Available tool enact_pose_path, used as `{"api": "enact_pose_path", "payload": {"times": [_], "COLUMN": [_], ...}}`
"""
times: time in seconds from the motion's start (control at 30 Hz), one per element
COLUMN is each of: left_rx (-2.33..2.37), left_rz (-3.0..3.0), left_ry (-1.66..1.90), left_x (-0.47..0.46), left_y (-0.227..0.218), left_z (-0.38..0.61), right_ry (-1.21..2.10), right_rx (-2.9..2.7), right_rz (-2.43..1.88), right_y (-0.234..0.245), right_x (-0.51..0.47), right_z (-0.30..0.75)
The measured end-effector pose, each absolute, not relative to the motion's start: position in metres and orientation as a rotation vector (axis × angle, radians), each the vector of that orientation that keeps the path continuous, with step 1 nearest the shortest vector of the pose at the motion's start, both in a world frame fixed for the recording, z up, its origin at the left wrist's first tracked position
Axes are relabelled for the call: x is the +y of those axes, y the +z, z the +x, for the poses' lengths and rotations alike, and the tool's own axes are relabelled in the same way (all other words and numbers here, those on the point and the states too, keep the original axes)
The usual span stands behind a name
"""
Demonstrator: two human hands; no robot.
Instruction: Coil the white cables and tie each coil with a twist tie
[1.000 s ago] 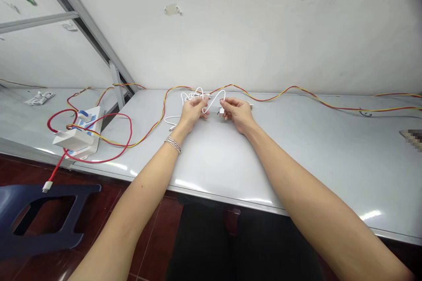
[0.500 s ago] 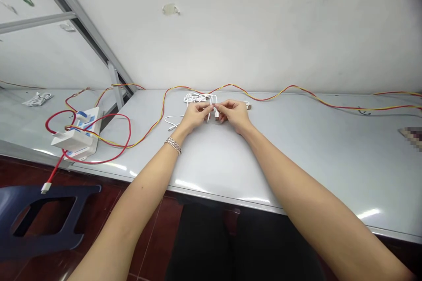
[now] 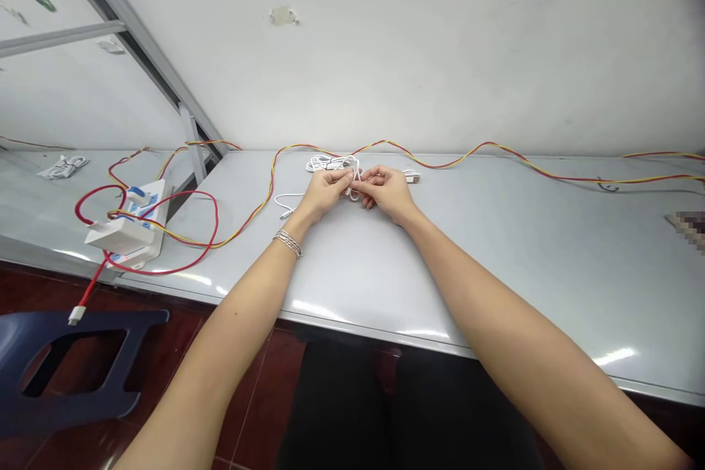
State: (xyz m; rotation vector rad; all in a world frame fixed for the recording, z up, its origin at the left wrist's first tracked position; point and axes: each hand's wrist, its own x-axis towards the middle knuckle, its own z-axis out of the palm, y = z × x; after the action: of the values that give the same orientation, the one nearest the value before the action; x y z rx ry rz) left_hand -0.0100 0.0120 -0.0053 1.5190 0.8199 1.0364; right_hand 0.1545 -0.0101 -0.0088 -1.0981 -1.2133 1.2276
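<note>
Mid-frame, the left hand and right hand close their grips on a white cable, pinching a short loop together above the desk.

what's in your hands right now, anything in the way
Left hand and right hand fingers pinching white cable. Rest coiled behind. Red-and-yellow wire behind, apart from hands.

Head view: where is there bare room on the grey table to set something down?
Free tabletop lies right of the right hand, below the red-and-yellow wire, and in front of both hands. Crowded: around the white cable at the left hand, and by the power strip.
</note>
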Motion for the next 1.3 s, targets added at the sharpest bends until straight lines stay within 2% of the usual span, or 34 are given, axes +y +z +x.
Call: {"api": "enact_pose_path", "payload": {"times": [0.17, 0.43, 0.67, 0.9, 1.3], "left_rx": [0.853, 0.922, 0.838, 0.727, 0.669], "left_rz": [1.59, 1.487, 1.381, 1.435, 1.459], "left_ry": [0.992, 1.108, 0.943, 0.941, 0.717], "left_x": [0.009, 0.012, 0.003, 0.005, -0.003], "left_y": [-0.003, 0.0, 0.014, 0.011, 0.017], "left_z": [-0.01, -0.01, -0.008, -0.011, -0.015], "right_ry": [1.133, 1.125, 1.069, 1.03, 0.896], "right_rx": [-1.28, -1.245, -1.404, -1.391, -1.576], "right_rz": [-1.15, -1.055, -1.031, -1.04, -0.928], "right_y": [-0.014, -0.012, -0.018, -0.018, -0.019], "right_x": [-0.01, -0.01, -0.005, -0.006, -0.008], "right_z": [0.154, 0.157, 0.157, 0.157, 0.158]}}
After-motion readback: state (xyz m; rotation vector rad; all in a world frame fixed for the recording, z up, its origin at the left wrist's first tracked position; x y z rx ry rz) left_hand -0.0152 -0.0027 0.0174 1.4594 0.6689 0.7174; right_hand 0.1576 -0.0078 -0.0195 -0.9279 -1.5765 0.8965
